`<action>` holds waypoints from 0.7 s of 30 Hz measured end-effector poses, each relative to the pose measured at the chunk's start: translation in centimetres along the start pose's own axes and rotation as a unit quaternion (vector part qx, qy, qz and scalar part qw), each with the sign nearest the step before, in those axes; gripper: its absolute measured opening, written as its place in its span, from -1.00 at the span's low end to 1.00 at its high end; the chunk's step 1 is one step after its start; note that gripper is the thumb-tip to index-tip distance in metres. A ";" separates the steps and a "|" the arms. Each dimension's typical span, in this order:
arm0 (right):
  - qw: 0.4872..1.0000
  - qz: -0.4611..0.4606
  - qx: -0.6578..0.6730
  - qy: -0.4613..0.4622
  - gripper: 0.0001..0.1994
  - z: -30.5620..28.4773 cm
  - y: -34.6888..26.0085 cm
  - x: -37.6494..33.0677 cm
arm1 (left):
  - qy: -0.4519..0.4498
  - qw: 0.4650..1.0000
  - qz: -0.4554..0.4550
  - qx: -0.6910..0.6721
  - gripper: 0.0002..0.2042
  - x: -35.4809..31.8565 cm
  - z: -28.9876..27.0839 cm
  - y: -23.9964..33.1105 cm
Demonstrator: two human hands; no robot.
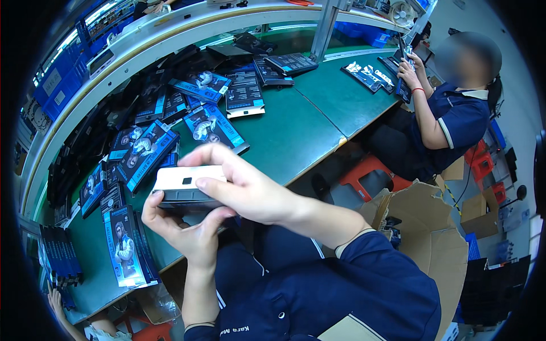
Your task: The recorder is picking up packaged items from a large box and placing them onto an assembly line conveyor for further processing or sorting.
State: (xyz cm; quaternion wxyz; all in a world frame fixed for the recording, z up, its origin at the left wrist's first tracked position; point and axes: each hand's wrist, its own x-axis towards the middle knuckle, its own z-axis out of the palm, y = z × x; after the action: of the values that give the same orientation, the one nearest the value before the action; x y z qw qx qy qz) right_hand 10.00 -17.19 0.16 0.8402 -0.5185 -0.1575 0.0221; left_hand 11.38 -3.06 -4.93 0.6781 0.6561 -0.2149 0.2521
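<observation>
Between my two hands is a box [187,194], seen from its end, with a white flap that has a small dark square on it and dark sides below. My left hand [190,234] is wrapped round the near left side, fingers and thumb against the box. Over the flap, my right hand [247,184] presses with its thumb while its fingers curl over the far edge. The box is held above the front edge of the green worktable [301,125]. What it contains is hidden.
Many flat black-and-blue printed boxes [149,152] lie heaped on the table's left side; more stand upright in a row [60,256]. At right a co-worker [455,108] handles a dark box. An open cardboard carton [424,238] stands beside my right arm, near a red stool [372,173].
</observation>
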 end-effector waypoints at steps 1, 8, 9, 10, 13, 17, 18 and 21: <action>1.000 0.003 0.000 -0.002 -0.81 1.1 0.8 -0.1 | 0.011 1.000 -0.002 0.010 -0.05 -0.1 -0.3 -0.1; 0.835 -0.417 -0.320 0.163 -0.81 1.6 4.0 0.6 | -0.033 0.962 -0.113 -0.245 -0.68 2.7 -2.6 1.8; 0.834 -0.419 -0.321 0.164 -0.81 1.4 4.0 0.7 | -0.033 0.970 -0.077 -0.227 -0.68 2.6 -2.5 1.8; 0.858 -0.395 -0.296 0.144 -0.84 1.3 3.9 0.7 | -0.032 0.971 -0.058 -0.228 -0.61 2.4 -2.2 2.0; 0.903 -0.325 -0.265 0.090 -0.84 1.3 3.7 0.2 | -0.030 0.976 -0.050 -0.208 -0.62 2.3 -2.0 2.2; 0.955 -0.235 -0.133 0.122 -0.71 2.3 3.6 -0.5 | 0.028 0.976 -0.090 -0.196 -0.79 2.4 -2.1 2.5; 0.959 -0.235 -0.114 0.115 -0.74 2.3 3.7 -0.3 | 0.017 0.979 -0.063 -0.192 -0.82 2.4 -1.9 2.5; 0.933 -0.311 -0.154 0.097 -0.77 1.6 4.0 0.2 | 0.006 0.979 -0.015 -0.202 -0.85 2.4 -1.7 2.2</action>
State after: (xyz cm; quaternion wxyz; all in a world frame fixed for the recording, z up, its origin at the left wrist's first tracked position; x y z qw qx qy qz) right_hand 10.22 -13.90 -2.61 0.7259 -0.5661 -0.2306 -0.3152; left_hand 11.83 -1.16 -1.83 0.8019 0.5069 -0.2474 0.1969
